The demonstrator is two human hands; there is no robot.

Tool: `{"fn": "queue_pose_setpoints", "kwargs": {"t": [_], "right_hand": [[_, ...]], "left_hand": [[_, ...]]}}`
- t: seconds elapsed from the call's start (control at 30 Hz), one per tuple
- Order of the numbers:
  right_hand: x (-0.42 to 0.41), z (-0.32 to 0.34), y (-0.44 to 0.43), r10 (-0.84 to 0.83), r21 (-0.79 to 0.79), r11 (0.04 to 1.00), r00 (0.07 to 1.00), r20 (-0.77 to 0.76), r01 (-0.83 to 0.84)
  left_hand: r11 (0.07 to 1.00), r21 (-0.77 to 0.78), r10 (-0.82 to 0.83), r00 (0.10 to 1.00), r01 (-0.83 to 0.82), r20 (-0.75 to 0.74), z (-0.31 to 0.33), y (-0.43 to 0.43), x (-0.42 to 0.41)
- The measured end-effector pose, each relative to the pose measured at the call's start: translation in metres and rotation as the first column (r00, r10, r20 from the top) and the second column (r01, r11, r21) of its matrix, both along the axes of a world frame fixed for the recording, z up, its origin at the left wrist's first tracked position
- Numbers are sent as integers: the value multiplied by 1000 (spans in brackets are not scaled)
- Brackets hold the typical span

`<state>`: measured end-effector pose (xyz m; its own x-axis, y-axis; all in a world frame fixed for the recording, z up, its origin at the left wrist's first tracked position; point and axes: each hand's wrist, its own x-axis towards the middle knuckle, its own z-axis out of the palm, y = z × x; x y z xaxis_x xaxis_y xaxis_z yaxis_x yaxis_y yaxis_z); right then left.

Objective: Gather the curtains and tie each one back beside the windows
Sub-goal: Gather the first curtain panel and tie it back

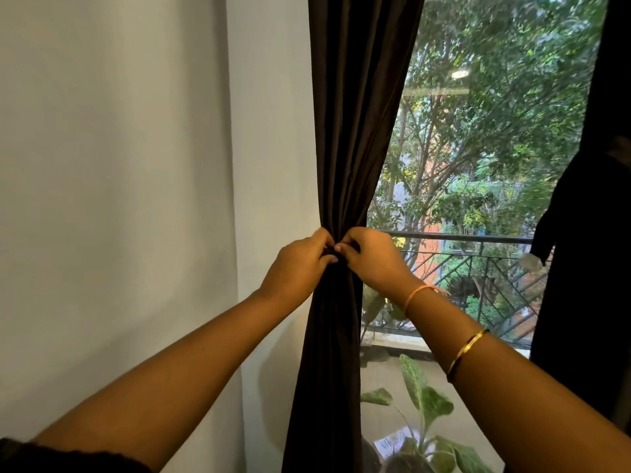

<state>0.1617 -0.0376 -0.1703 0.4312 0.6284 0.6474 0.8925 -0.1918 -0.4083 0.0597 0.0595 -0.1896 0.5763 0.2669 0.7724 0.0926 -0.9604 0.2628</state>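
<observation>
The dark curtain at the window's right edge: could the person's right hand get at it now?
Probably yes, once freed. The right hand pinches the gathered dark brown fabric curtain beside the left hand; nothing stands between it and the right-edge dark curtain.

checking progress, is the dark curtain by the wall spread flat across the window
No, the dark curtain is bunched into a narrow waist where the left hand and right hand grip it.

I see a pale wall (119,165) on the left, trees (495,114) beyond a balcony railing (478,238), and a leafy plant (426,401) below.
</observation>
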Motion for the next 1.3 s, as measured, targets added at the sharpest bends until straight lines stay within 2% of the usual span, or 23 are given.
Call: {"fn": "queue_pose_setpoints", "kwargs": {"t": [0.1, 0.17, 0.23, 0.3, 0.47, 0.57, 0.63, 0.7, 0.8, 0.87, 0.93, 1.03, 1.1, 1.13, 1.2, 1.23, 1.3], "right_hand": [[5, 2, -3, 69, 36, 997, 996, -51, -68], [7, 5, -6, 138, 92, 987, 985, -103, -129], [8, 8, -9, 196, 157, 972, 972, -130, -175], [8, 12, -11, 206, 205, 961, 974, -91, -184], [7, 19, -15, 304, 233, 932, 948, -92, -276], [9, 16, -16, 309, 241, 930, 946, -96, -279], [9, 11, -17, 323, 314, 911, 937, -134, -269], [8, 3, -18, 292, 403, 885, 952, -95, -232], [4, -14, -20, 176, 397, 889, 971, 159, -227], [2, -25, -18, 133, 323, 912, 928, 347, -251], [1, -32, -16, 96, 284, 926, 882, 461, -250], [2, -37, -16, 74, 219, 950, 839, 539, -224], [2, -36, -18, 115, 169, 957, 844, 524, -235], [1, -33, -20, 153, 191, 945, 875, 459, -265], [0, -25, -24, 235, 351, 880, 936, 264, -320], [0, -18, -24, 276, 424, 846, 946, 172, -324], [-1, -3, -24, 392, 437, 822, 920, 34, -366]], "left_hand": [[965, 257, 48, 999, -47, 4, 7, 4, -1], [922, 386, 7, 999, -22, 40, 10, 7, -2], [892, 451, -52, 998, 30, 35, 14, 10, -3], [889, 451, -97, 995, 80, 13, 17, 11, -3], [962, 206, -179, 984, 178, -15, 21, 11, -2], [948, -87, -311, 949, 306, -57, 25, 7, -1], [873, -341, -388, 921, 349, -49, 30, 6, -2], [767, -545, -430, 902, 339, -43, 33, 6, -4], [525, -760, -505, 859, 384, 86, 34, 6, -4], [380, -831, -516, 839, 406, 174, 34, 4, -4], [338, -847, -519, 832, 410, 195, 33, 4, -3], [421, -809, -524, 838, 410, 153, 31, 5, -2], [531, -746, -506, 857, 403, 102, 29, 5, -2], [606, -691, -488, 870, 395, 69, 29, 5, -3], [755, -536, -445, 896, 379, 7, 29, 4, -3], [813, -445, -428, 904, 376, -19, 28, 2, -3], [899, -248, -384, 921, 360, -56, 26, -1, -2]]}}
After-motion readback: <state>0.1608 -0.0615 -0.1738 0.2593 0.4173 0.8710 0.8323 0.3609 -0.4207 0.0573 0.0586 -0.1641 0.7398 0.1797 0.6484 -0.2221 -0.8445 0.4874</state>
